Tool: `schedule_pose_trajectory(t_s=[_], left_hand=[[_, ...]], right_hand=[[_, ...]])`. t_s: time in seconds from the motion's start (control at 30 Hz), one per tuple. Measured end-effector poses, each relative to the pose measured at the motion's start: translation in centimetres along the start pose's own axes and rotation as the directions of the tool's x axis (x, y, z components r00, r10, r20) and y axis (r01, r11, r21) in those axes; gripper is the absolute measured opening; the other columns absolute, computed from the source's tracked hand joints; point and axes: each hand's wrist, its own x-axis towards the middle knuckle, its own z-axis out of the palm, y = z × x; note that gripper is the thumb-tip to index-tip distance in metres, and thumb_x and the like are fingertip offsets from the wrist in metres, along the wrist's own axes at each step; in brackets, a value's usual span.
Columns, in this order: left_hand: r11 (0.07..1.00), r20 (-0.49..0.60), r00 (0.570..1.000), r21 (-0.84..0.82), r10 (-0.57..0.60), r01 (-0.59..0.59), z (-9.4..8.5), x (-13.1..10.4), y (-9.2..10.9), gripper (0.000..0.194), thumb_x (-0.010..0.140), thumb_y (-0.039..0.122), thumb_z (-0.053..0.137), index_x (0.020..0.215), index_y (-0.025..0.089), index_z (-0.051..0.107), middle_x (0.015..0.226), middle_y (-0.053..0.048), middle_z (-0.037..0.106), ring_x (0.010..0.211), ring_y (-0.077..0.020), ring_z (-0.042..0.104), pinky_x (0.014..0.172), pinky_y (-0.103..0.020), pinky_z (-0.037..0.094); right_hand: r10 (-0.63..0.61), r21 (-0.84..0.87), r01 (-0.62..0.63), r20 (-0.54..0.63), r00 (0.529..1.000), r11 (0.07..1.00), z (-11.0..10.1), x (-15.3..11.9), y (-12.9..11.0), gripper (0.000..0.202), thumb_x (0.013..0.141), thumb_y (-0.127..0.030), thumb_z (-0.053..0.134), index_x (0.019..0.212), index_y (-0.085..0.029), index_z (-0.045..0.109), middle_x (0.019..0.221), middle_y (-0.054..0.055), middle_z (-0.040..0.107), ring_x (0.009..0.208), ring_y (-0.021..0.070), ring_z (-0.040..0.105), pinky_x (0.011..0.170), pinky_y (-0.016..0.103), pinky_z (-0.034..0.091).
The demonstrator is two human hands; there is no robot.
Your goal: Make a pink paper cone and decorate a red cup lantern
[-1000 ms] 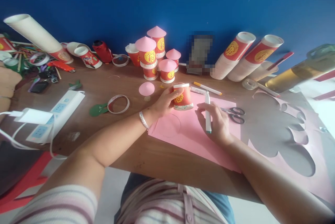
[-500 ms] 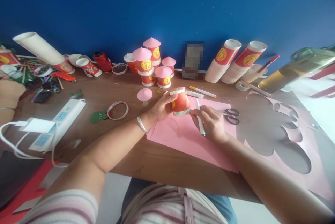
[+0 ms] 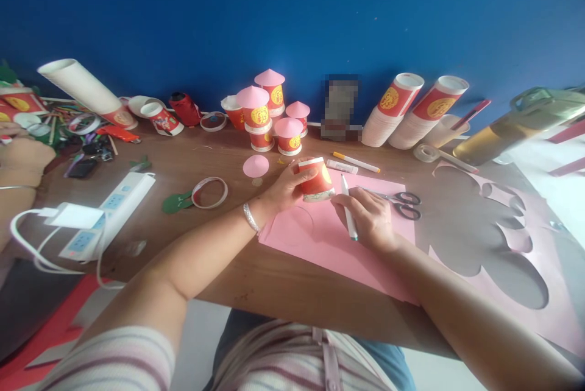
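Observation:
My left hand [image 3: 287, 187] is closed around a red paper cup [image 3: 319, 179], held upside down above pink paper [image 3: 301, 236]. Green marks show on the cup's white lower rim. Between the fingers of my right hand [image 3: 369, 214] is a white marker [image 3: 348, 214], its lower end by my palm green; it sits just right of the cup. Scissors [image 3: 406, 205] lie on the paper beside my right hand. A faint circle outline shows on the paper below the cup. Small cup towers with pink cone roofs [image 3: 253, 97] stand behind my left hand, near a pink paper disc [image 3: 256, 165].
Leaning cup stacks [image 3: 402, 98] and a bottle of yellowish liquid [image 3: 498, 129] stand at the back right. Cut pink scraps [image 3: 534, 269] lie right. A power strip [image 3: 114, 208] with cables lies left, by another person's hand [image 3: 27, 159]. A ring [image 3: 209, 192] lies mid-left.
The cup has turned slightly in my left hand, showing more of its yellow print on the right. My right hand keeps the marker close by. The whole view has shifted a little.

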Motion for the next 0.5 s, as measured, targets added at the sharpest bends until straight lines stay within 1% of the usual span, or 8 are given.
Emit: schedule_pose_trajectory(t_s=[0.1, 0.3, 0.5], left_hand=[[1.0, 0.062, 0.998, -0.019, -0.02, 0.021, -0.09, 0.07, 0.02, 0.032, 0.084, 0.045, 0.077, 0.093, 0.016, 0.067, 0.085, -0.004, 0.062, 0.078, -0.0154, 0.057, 0.07, -0.029, 0.046], [0.999, 0.035, 0.999, -0.025, -0.033, 0.034, -0.38, 0.14, -0.25, 0.036, 0.079, 0.043, 0.081, 0.098, 0.016, 0.069, 0.088, -0.004, 0.064, 0.08, -0.0155, 0.059, 0.071, -0.029, 0.047], [0.998, 0.028, 0.998, -0.017, -0.054, 0.054, -0.58, 0.14, -0.25, 0.03, 0.082, 0.042, 0.078, 0.097, 0.017, 0.071, 0.088, -0.005, 0.066, 0.082, -0.018, 0.061, 0.076, -0.032, 0.048]], right_hand=[[0.029, 0.016, -0.029, -0.016, 0.999, 0.999, -0.07, 0.09, 0.05, 0.012, 0.096, -0.009, 0.057, 0.093, -0.019, 0.064, 0.071, -0.001, 0.051, 0.059, 0.0105, 0.042, 0.058, 0.024, 0.035], [0.073, 0.052, -0.072, -0.017, 0.997, 0.996, 0.11, -0.04, 0.26, 0.013, 0.097, -0.009, 0.056, 0.093, -0.019, 0.064, 0.071, -0.002, 0.05, 0.061, 0.01, 0.044, 0.057, 0.022, 0.036], [0.063, 0.066, -0.064, 0.015, 0.998, 0.996, 0.0, -0.04, 0.29, 0.017, 0.098, -0.009, 0.052, 0.092, -0.018, 0.066, 0.07, -0.002, 0.05, 0.058, 0.0097, 0.043, 0.056, 0.022, 0.035]])
